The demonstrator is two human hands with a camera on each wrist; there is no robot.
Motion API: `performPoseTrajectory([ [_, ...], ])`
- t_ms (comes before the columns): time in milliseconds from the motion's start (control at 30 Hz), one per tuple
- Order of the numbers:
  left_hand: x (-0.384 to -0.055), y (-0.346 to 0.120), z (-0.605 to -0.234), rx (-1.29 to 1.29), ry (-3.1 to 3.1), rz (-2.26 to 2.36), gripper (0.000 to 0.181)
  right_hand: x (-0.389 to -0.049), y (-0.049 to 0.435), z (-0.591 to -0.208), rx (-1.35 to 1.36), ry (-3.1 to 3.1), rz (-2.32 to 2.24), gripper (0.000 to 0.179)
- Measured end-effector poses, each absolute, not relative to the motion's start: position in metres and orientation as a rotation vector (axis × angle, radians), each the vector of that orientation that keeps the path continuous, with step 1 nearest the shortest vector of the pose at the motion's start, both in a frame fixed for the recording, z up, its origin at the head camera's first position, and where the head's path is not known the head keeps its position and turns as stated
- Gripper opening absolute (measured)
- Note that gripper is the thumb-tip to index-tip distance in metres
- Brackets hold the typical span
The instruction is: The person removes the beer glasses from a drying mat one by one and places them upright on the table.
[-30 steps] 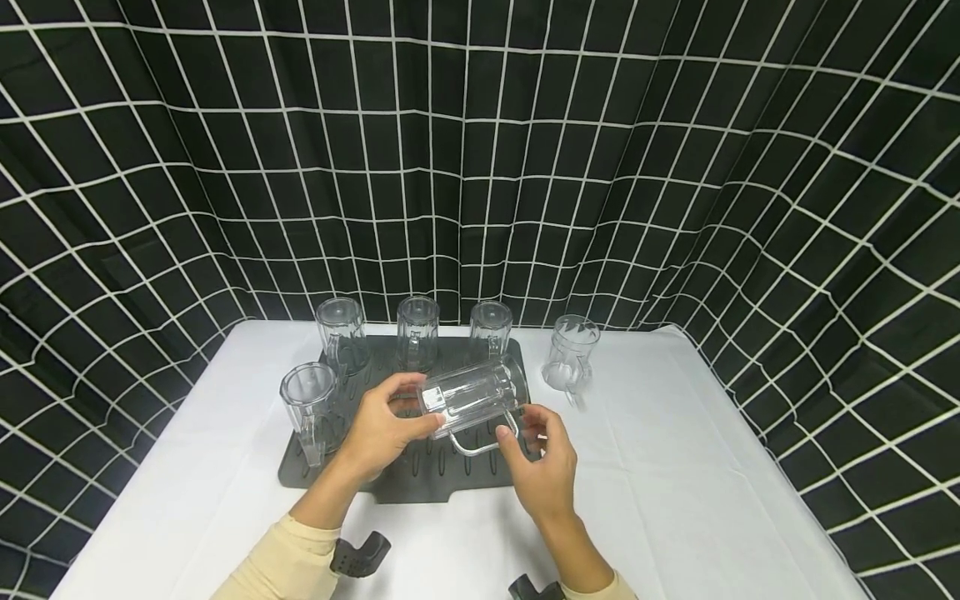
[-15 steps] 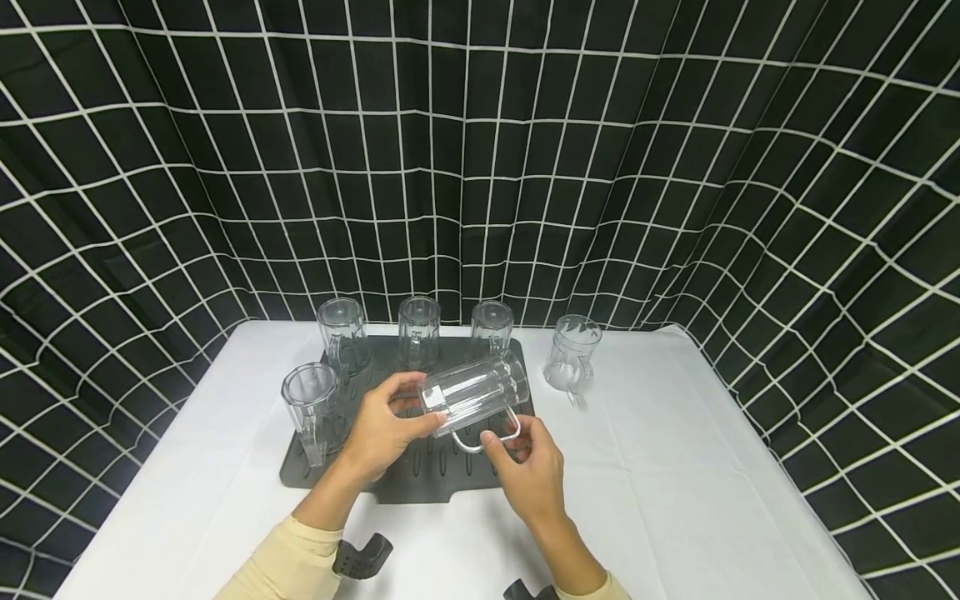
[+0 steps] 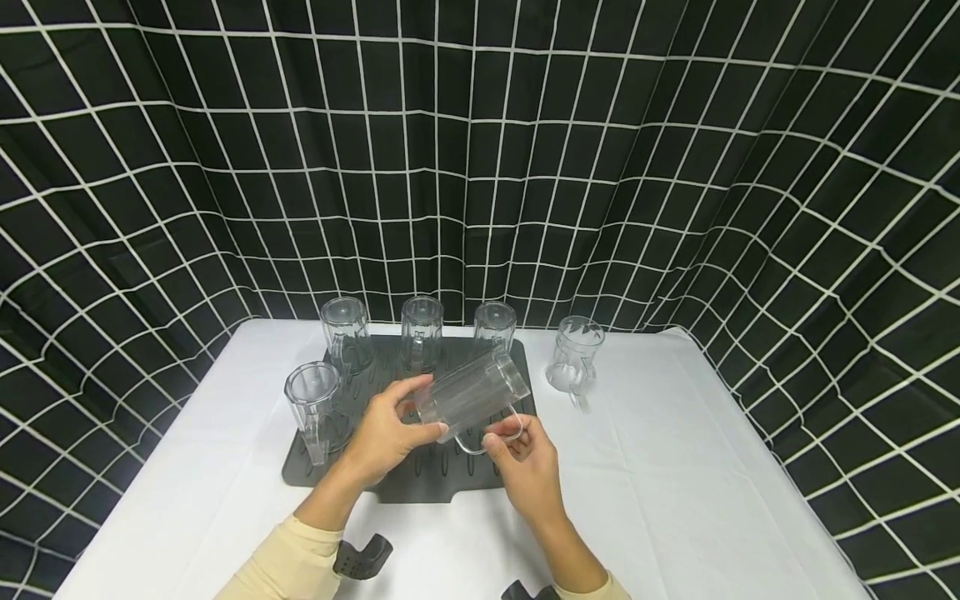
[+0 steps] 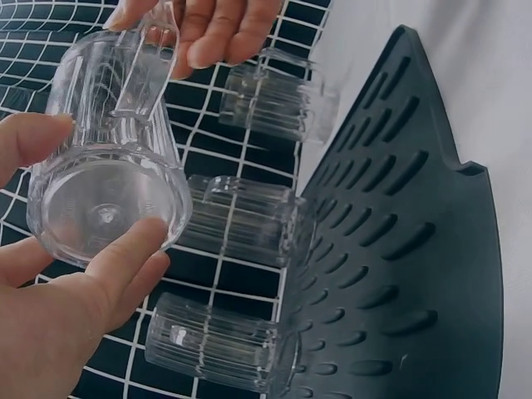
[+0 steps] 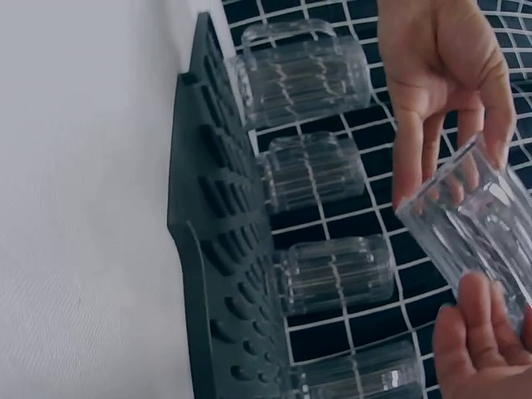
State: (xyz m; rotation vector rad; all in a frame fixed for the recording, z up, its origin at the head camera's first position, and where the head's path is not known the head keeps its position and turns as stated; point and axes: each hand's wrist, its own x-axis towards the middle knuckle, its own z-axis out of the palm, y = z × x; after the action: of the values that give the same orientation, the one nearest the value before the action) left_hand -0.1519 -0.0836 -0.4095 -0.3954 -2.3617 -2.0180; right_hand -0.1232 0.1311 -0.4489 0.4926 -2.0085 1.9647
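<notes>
A clear glass mug (image 3: 480,392) is held tilted above the dark drying mat (image 3: 414,492), its handle toward the person. My left hand (image 3: 386,433) grips the mug around its base end, thumb on the near side and fingers on the far side. In the left wrist view the round base (image 4: 108,212) faces the camera, with fingers around it. The right hand (image 3: 528,467) pinches the mug's handle (image 3: 471,451) between thumb and fingers. In the right wrist view, the left hand (image 5: 449,75) reaches down onto the mug (image 5: 486,220) from above.
Along the mat's back edge stand three glass mugs (image 3: 422,333), and another mug (image 3: 315,404) stands at its left side. One more mug (image 3: 574,358) stands on the white tablecloth (image 3: 675,467), right of the mat. A black gridded curtain (image 3: 465,150) encloses the table's back and sides.
The right hand has shifted left and now pinches the mug's handle. Its open end has tipped slightly, while the left hand keeps its grip at the base.
</notes>
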Motion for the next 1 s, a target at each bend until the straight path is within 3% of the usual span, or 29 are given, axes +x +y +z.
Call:
performPoseTrajectory([
  [467,-0.150,-0.079,-0.416,-0.504,-2.409,-2.060,0.075,-0.123,0.130,-0.442,0.806,-1.641,2.453,0.005],
  [667,-0.150,-0.077,-0.418,-0.523,-2.361,-2.141,0.077,-0.122,0.130,-0.439,0.831,-1.635,2.467,0.007],
  [867,-0.150,-0.075,-0.422,-0.493,-2.351,-2.158,0.078,-0.120,0.131,-0.434,0.812,-1.648,2.485,0.035],
  [1000,-0.150,-0.075,-0.423,-0.516,-2.361,-2.149,0.078,-0.119,0.131,-0.432,0.771,-1.639,2.511,0.043],
])
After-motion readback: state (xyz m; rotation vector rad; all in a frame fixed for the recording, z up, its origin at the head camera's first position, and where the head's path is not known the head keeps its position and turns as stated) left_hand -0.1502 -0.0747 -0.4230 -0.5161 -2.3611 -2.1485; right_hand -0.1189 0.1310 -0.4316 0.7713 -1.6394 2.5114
